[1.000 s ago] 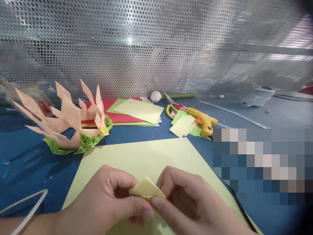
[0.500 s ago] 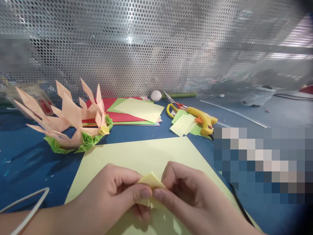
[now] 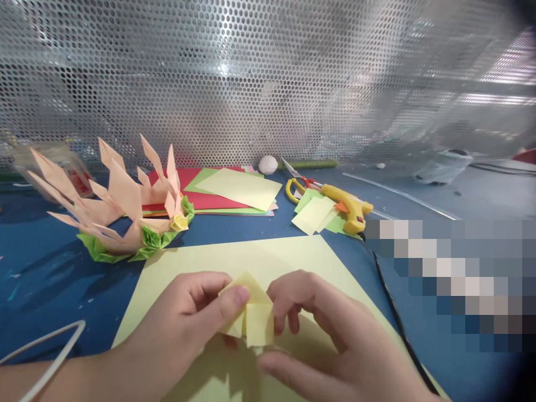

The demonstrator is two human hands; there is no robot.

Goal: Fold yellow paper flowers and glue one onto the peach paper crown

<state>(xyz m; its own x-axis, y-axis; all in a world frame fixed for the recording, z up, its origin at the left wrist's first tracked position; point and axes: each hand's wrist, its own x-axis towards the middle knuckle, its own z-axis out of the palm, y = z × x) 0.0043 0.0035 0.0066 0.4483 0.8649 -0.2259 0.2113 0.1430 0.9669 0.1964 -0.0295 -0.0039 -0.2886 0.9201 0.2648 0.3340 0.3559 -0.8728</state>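
A small folded piece of pale yellow paper point(image 3: 258, 324) is pinched between the thumb and fingers of my left hand point(image 3: 196, 312). Its top comes to a point, and two flaps hang down side by side below. My right hand point(image 3: 322, 329) is at the paper's right edge, thumb and fingers spread apart around its lower right corner; its index finger is close to the edge, and I cannot tell whether it touches. Under both hands lies a large pale yellow sheet point(image 3: 234, 251).
A peach paper crown shape with green leaves point(image 3: 125, 190) stands at left. Behind are stacked coloured papers point(image 3: 238, 187), a white ball point(image 3: 268, 164), scissors point(image 3: 295, 181), small paper squares point(image 3: 314, 214) and a yellow glue gun point(image 3: 352, 209). A black cord point(image 3: 389, 301) runs along the right; a perforated metal screen point(image 3: 188, 84) closes the back.
My right thumb has let go of the folded paper and dropped away from it. The paper has turned upright in my left hand, showing its two lower flaps.
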